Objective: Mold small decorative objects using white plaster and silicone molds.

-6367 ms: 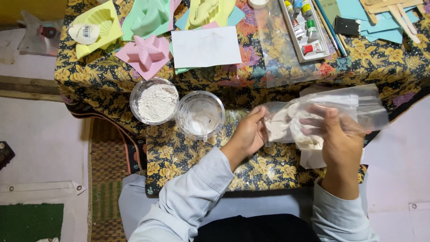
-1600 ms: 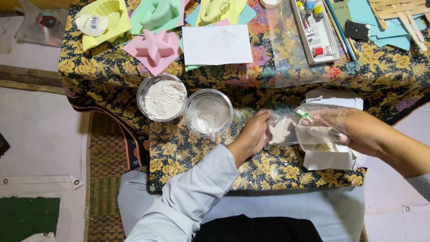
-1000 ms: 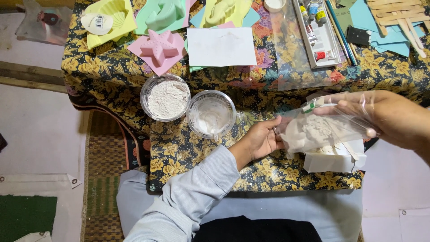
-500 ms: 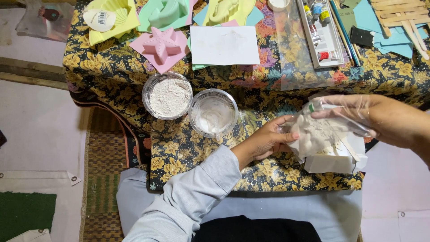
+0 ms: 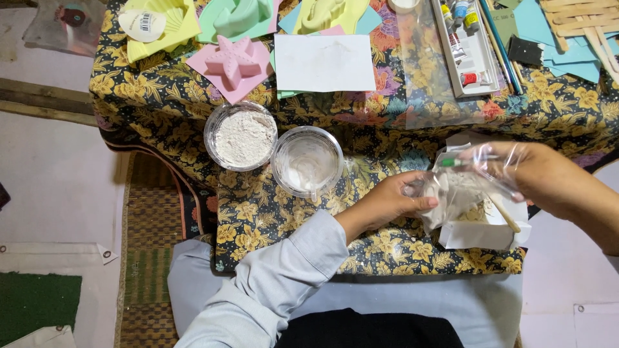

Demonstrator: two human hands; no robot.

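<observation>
At the right of the frame, both hands close on a clear plastic bag [image 5: 461, 190] that holds white powder. The left hand [image 5: 387, 203] grips the bag's lower left side, fingers curled against the plastic, its pale blue sleeve running down toward the bottom centre. The right hand [image 5: 535, 174] comes in from the right edge and pinches the bag's upper part, the plastic bunched over its fingers. The bag hangs just above a small white box [image 5: 483, 232] near the lower right edge of the flowered tablecloth [image 5: 258, 212]; a thin wooden stick [image 5: 504, 216] lies slanted across the box.

Left of the hands, at the centre, stand two round clear bowls touching side by side: the left bowl [image 5: 240, 136] is heaped with white powder, the right bowl [image 5: 307, 161] carries only a thin white film. Along the top of the frame lie a pink star-shaped mould [image 5: 232, 61], a yellow mould [image 5: 158, 26], a green mould [image 5: 238, 16] and a blank white sheet [image 5: 324, 62]. At the upper right sits a white tray of small paint tubes [image 5: 467, 51], partly under clear plastic film, with wooden sticks [image 5: 580, 19] on blue paper beyond it.
</observation>
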